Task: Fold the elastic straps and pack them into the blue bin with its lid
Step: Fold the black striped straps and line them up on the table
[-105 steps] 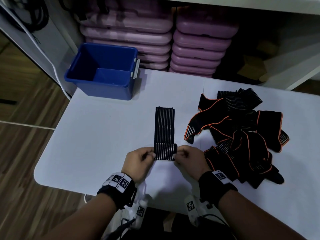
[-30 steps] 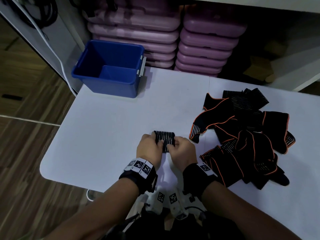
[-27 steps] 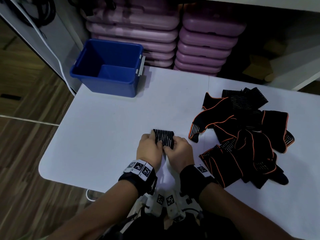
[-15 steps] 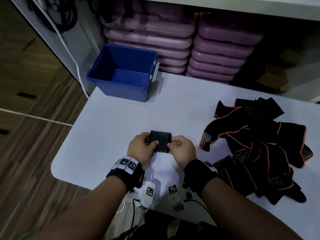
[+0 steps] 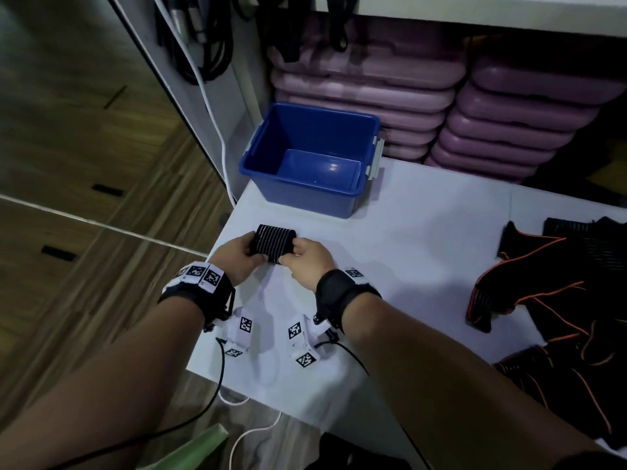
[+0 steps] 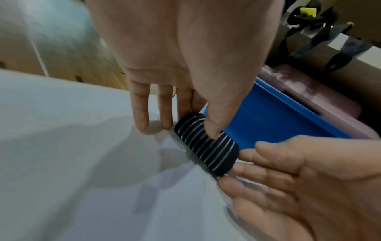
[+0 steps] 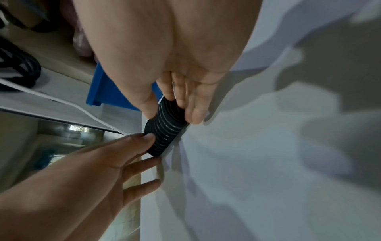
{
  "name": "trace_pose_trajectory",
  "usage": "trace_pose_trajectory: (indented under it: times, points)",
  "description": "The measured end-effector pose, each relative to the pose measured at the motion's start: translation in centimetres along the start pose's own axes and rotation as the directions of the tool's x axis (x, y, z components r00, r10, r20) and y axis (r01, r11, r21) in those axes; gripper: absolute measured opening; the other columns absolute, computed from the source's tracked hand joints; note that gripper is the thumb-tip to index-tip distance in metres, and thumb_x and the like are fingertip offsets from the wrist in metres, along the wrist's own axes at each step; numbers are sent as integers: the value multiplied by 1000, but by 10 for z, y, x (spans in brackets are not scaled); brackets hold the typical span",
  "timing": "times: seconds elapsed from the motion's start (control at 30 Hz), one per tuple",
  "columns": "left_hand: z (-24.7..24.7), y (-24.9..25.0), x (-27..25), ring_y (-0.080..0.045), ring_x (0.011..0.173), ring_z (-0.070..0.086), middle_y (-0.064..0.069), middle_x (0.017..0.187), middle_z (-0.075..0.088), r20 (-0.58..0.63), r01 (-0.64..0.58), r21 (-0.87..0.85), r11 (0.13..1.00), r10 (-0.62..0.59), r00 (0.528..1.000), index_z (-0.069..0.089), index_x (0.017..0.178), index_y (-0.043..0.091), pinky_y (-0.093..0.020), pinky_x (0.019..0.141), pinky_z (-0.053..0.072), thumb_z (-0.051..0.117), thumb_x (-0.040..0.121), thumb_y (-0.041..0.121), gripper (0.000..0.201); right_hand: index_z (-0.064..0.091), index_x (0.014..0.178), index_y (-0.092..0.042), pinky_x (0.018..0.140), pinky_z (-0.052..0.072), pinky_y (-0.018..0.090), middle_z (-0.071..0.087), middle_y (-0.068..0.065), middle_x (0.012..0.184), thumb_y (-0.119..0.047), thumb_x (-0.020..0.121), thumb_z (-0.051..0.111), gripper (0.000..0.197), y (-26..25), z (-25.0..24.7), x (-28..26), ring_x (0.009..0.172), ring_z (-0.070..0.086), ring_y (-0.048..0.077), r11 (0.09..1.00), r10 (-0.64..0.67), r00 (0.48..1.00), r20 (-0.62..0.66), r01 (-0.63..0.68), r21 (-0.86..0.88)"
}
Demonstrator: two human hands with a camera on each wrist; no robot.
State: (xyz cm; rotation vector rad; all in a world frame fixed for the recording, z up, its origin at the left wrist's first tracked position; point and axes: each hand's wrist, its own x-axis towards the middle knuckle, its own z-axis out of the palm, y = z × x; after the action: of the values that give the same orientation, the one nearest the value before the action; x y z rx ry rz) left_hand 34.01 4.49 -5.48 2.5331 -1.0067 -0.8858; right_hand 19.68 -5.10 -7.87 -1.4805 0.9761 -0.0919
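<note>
A folded black elastic strap with thin white stripes (image 5: 273, 243) (image 6: 206, 151) (image 7: 164, 130) is held just above the white table (image 5: 424, 252), in front of the open blue bin (image 5: 308, 161). My left hand (image 5: 237, 256) pinches its left end between thumb and fingers (image 6: 212, 128). My right hand (image 5: 307, 262) pinches its right end (image 7: 148, 106). The bin is empty and its lid is not in view. A heap of unfolded black straps with orange edging (image 5: 559, 300) lies at the right.
Stacked purple cases (image 5: 441, 106) fill the shelf behind the bin and table. A white cable (image 5: 217, 130) and black cords hang at the far left. The table's left edge (image 5: 217, 245) runs close to my left hand, with wooden floor beyond.
The long strap was folded into a compact bundle. Both hands have since carried it up and to the left, toward the blue bin.
</note>
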Motion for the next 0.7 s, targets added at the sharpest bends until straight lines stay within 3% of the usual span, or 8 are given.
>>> trace_pose_trajectory:
  times: [0.1, 0.17, 0.3, 0.43, 0.57, 0.7]
  points:
    - [-11, 1, 3, -36, 119, 59, -13, 130, 61, 19, 55, 81, 995, -57, 998, 42, 144, 9, -43, 97, 47, 69, 92, 34, 64, 57, 140, -9, 104, 51, 50, 63, 11, 137, -24, 90, 69, 53, 0, -5, 2, 121, 62, 30, 1000, 9, 999, 36, -8, -20]
    - [-17, 10, 0, -41, 129, 49, -22, 141, 51, -51, 66, 151, 986, -59, 997, 39, 147, 7, -47, 106, 41, 67, 92, 39, 70, 53, 144, -12, 108, 48, 48, 60, 10, 140, -31, 88, 71, 62, 6, -18, -4, 124, 61, 28, 999, 43, 999, 27, -42, -26]
    - [-8, 56, -23, -42, 131, 41, -20, 143, 47, -162, -98, 156, 983, 124, 979, 48, 146, 17, -46, 112, 31, 66, 92, 37, 60, 67, 127, -16, 106, 49, 44, 67, 5, 127, -35, 88, 72, 44, 24, -78, -40, 116, 65, 25, 997, 16, 997, -72, -22, -78]
    - [39, 136, -43, -34, 129, 41, -9, 138, 51, -56, -304, 92, 948, 310, 949, 60, 133, 24, -40, 109, 33, 65, 93, 40, 44, 72, 115, -20, 102, 49, 34, 64, -1, 121, -32, 91, 70, 26, 50, -166, -98, 106, 65, 18, 967, -79, 962, -263, 10, -253]
    - [101, 224, -57, -26, 129, 42, -3, 132, 55, 82, -527, 63, 848, 521, 849, 65, 125, 24, -31, 108, 33, 63, 93, 34, 34, 72, 100, -16, 82, 51, 35, 62, 0, 94, -27, 91, 67, 15, 79, -257, -162, 84, 63, 22, 869, -276, 855, -440, 27, -493]
    - [162, 305, -73, -25, 120, 50, -3, 123, 60, 235, -687, 61, 724, 658, 715, 69, 119, 24, -31, 103, 39, 63, 93, 33, 28, 68, 91, -16, 78, 51, 40, 61, 2, 94, -29, 90, 60, 15, 115, -336, -207, 91, 59, 24, 732, -325, 813, -483, -107, -673]
